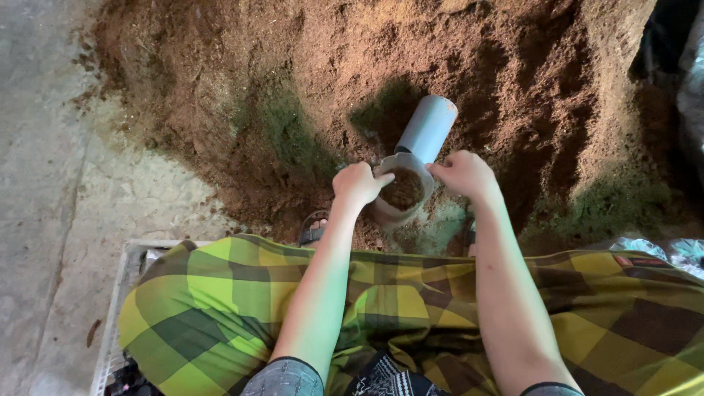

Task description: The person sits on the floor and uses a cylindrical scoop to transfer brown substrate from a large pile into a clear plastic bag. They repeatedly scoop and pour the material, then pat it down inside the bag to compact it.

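The left hand [357, 185] and the right hand [462, 174] grip opposite edges of a small bag [401, 192] filled with brown soil, holding it open at the foot of a big soil heap [308, 81]. A grey pipe [427, 128] lies tilted on the heap, its lower end at the bag's rim. A green-and-yellow checked cloth [242, 301] covers the person's lap, with a white crate [117, 293] at the left on the concrete floor [44, 183].

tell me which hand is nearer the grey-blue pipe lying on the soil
Right. The right hand sits just below the grey-blue pipe, at the rim of the soil-filled bag; the left hand grips the bag's far side.
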